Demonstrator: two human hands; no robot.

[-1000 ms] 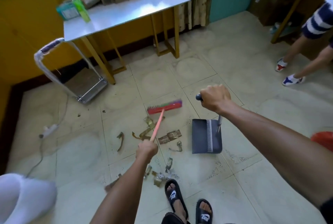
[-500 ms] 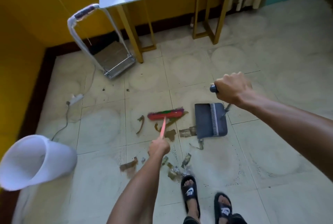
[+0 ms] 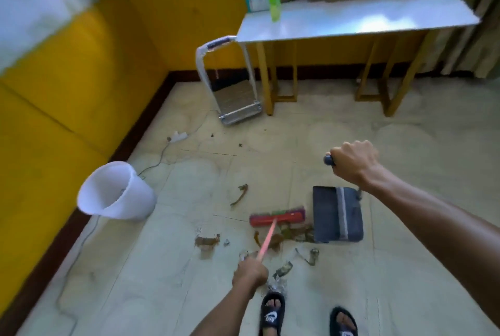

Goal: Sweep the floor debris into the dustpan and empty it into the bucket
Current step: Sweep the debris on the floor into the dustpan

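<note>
My left hand (image 3: 250,272) grips the pink stick of a broom whose red head (image 3: 277,217) rests on the floor just left of the dustpan. My right hand (image 3: 354,164) is closed around the dark handle of the grey dustpan (image 3: 336,214), which lies flat on the tiles. Brown leaves and scraps of debris (image 3: 284,235) lie between the broom head and the pan's open edge. More scraps (image 3: 207,241) are scattered to the left and near my feet. A white bucket (image 3: 116,195) stands at the left by the wall.
A hand trolley (image 3: 235,97) leans by a white table (image 3: 351,24) with yellow legs, carrying a green bottle and boxes. A power strip and cable (image 3: 177,137) lie on the floor behind the bucket. My sandalled feet (image 3: 272,314) are at the bottom edge.
The view has swung left and up, so the bucket is nearer the centre. The broom head has moved right, close to the dustpan, pushing leaves toward its edge.
</note>
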